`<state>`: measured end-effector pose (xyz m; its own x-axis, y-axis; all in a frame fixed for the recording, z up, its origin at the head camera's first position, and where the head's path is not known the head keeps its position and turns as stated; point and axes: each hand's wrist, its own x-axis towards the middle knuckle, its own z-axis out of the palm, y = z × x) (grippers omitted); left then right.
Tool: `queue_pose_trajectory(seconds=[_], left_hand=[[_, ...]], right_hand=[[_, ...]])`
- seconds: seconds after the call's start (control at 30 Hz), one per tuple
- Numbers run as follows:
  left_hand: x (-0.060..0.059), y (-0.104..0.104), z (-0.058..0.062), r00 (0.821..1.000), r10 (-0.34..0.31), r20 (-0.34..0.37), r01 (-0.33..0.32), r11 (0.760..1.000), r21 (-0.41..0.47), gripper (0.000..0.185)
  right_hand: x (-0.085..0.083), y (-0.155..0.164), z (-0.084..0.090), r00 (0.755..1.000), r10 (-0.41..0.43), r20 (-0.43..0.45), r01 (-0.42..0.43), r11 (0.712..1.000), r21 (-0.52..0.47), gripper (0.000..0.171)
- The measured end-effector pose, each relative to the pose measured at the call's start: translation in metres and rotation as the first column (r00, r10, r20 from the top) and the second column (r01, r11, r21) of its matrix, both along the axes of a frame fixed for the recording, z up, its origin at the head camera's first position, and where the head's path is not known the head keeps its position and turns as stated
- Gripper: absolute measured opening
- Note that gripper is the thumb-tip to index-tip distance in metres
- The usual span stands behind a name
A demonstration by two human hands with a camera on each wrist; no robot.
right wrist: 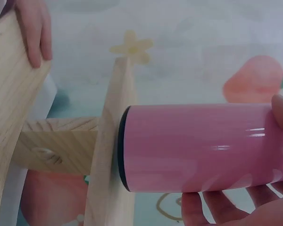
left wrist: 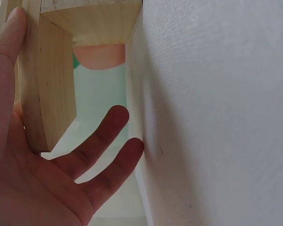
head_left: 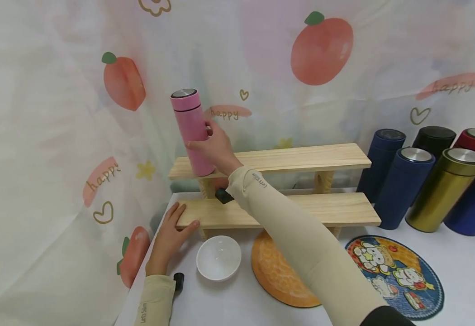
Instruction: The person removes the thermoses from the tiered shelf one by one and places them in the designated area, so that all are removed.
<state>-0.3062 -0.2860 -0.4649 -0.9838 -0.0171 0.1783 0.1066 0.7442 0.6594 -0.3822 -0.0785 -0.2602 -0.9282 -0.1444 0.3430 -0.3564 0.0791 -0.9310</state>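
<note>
My right hand (head_left: 216, 146) grips a pink thermos bottle (head_left: 192, 136) with a steel-topped lid, thumb on one side and fingers round the other. The bottle leans slightly left at the left end of the upper board (head_left: 286, 158) of a two-step wooden shelf. Its dark-rimmed base (right wrist: 124, 148) is right by that board in the right wrist view; whether it touches is unclear. My left hand (head_left: 170, 237) rests on the left end of the lower board (head_left: 221, 213), thumb on the board. Two fingers (left wrist: 115, 165) extend past its underside in the left wrist view.
A white bowl (head_left: 219, 258) and a round orange-brown mat (head_left: 278, 276), partly under my right forearm, lie before the shelf. A cartoon mat (head_left: 400, 276) is further right. Several bottles, including a gold one (head_left: 445, 190) and a blue one (head_left: 402, 188), stand at right. A printed curtain hangs behind.
</note>
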Motion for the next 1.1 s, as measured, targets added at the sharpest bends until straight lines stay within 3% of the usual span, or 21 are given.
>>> queue_pose_trajectory(seconds=[0.23,0.4,0.7,1.1], left_hand=[[0.0,0.0,0.001,1.0,-0.014,0.01,0.014,1.0,0.005,0.093],[0.0,0.0,0.001,0.999,-0.005,0.033,0.005,1.0,0.0,0.093],[0.004,0.002,0.007,0.998,-0.012,0.055,0.012,1.0,0.001,0.095],[0.004,0.002,0.005,1.0,-0.019,0.025,0.02,0.999,-0.027,0.092]], right_hand=[[0.02,0.026,0.004,0.996,0.087,0.006,-0.086,0.991,-0.098,0.073],[0.034,0.044,0.004,0.993,0.119,-0.018,-0.121,0.986,-0.115,0.074],[0.057,0.074,-0.004,0.992,0.126,-0.029,-0.129,0.981,-0.147,0.07],[0.078,0.113,-0.017,0.995,0.097,-0.011,-0.098,0.98,-0.175,0.068]])
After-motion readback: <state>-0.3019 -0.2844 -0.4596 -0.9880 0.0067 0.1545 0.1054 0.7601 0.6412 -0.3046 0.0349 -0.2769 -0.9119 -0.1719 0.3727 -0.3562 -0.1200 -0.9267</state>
